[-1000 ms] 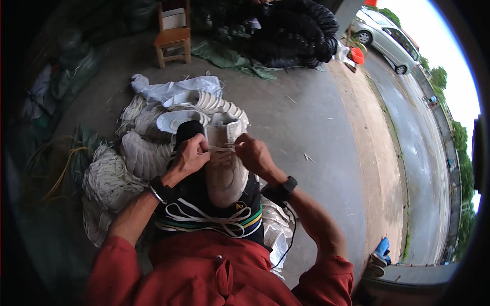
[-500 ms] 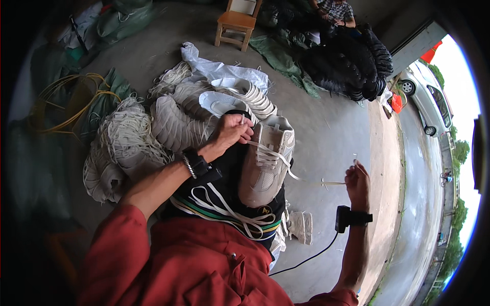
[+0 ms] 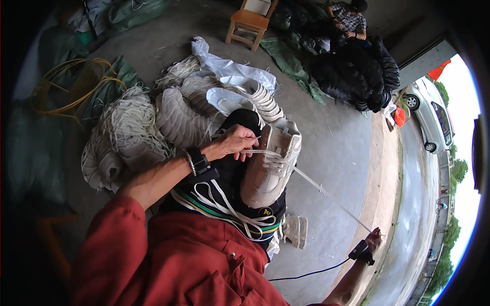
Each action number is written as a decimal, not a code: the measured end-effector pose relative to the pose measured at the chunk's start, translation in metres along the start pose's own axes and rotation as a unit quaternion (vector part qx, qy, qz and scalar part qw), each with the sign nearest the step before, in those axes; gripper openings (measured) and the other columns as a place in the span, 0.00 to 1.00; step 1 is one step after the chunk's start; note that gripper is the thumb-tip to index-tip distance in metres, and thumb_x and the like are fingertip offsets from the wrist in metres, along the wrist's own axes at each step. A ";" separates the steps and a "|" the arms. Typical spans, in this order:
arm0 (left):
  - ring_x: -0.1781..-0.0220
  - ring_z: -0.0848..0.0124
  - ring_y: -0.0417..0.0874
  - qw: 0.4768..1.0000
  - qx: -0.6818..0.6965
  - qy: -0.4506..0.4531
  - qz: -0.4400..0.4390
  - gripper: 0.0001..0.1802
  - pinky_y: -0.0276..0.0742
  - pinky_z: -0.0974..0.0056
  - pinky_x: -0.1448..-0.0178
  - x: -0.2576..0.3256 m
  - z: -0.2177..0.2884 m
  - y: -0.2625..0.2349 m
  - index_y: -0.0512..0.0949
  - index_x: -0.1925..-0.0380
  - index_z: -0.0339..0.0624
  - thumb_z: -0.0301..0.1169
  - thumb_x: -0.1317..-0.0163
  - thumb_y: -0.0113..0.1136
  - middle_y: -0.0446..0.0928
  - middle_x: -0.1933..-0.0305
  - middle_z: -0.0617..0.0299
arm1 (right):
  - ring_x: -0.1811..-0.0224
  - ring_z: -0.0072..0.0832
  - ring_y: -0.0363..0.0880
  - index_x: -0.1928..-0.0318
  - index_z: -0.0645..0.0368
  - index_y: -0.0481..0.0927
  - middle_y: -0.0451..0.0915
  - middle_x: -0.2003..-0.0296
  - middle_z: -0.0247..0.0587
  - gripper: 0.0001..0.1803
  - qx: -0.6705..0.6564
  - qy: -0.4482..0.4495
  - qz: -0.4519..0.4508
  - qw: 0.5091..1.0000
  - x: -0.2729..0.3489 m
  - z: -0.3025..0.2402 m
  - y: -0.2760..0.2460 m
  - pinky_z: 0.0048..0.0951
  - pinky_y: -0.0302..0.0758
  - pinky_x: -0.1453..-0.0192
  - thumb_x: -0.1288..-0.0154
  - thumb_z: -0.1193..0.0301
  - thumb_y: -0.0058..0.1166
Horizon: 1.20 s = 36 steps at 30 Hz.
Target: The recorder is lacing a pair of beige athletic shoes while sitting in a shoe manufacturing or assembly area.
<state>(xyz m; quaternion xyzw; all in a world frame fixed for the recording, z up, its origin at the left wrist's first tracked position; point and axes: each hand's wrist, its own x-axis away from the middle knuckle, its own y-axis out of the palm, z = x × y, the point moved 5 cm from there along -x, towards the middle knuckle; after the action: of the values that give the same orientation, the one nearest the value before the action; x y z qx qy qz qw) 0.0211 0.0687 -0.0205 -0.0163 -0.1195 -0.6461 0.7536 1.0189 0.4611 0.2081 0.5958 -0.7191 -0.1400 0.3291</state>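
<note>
A beige shoe upper (image 3: 258, 179) lies over my dark-clad knee, its toe toward me, with white lacing across its front. My left hand (image 3: 236, 143) is beside its upper left edge, fingers pinched on one end of the white shoelace (image 3: 308, 178). From the eyelets the other end runs taut down to the right, out to my right hand (image 3: 374, 238), which is closed on it far from the shoe upper. More white laces (image 3: 229, 211) lie looped across my lap, over a striped band.
Nested shoe uppers (image 3: 182, 116) and a heap of white laces (image 3: 130, 120) sit on the floor to the left. Beyond stand a wooden chair (image 3: 248, 21) and a black pile (image 3: 352, 76) by a seated person (image 3: 348, 20). Beige shoe parts (image 3: 296, 231) lie right of my lap.
My right hand has moved outward and down to the right, drawing the lace into a long straight line. My left hand stays by the shoe upper. The view has shifted slightly.
</note>
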 end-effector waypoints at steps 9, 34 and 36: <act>0.87 0.78 0.73 0.985 -0.159 -0.055 -0.040 0.12 0.63 0.76 0.89 -0.008 0.028 0.030 0.76 0.75 0.35 0.33 0.42 0.50 0.74 0.82 0.62 | 0.88 0.16 0.68 0.77 0.55 0.76 0.79 0.79 0.37 0.15 0.034 0.150 -0.060 0.986 0.034 0.435 -0.067 0.18 0.64 0.91 0.35 0.64 0.44; 0.79 0.62 0.78 0.882 -0.410 0.209 0.105 0.08 0.71 0.60 0.76 -0.004 0.049 0.033 0.73 0.82 0.34 0.28 0.50 0.55 0.75 0.82 0.53 | 0.79 0.13 0.66 0.69 0.64 0.77 0.73 0.80 0.29 0.11 0.409 0.071 -0.383 0.826 0.268 0.690 0.415 0.16 0.60 0.77 0.38 0.67 0.51; 0.84 0.78 0.73 0.964 -0.246 0.073 0.066 0.06 0.67 0.71 0.82 -0.008 0.033 0.022 0.72 0.77 0.35 0.27 0.48 0.54 0.74 0.82 0.62 | 0.79 0.15 0.66 0.69 0.66 0.76 0.73 0.79 0.30 0.12 0.428 0.063 -0.394 0.811 0.266 0.695 0.418 0.18 0.62 0.76 0.38 0.68 0.50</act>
<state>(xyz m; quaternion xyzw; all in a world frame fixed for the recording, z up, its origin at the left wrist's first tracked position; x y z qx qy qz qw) 0.0368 0.0858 0.0125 -0.1615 0.1002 -0.6036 0.7743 0.2349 0.1812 0.0198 0.9163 -0.3874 0.1015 0.0022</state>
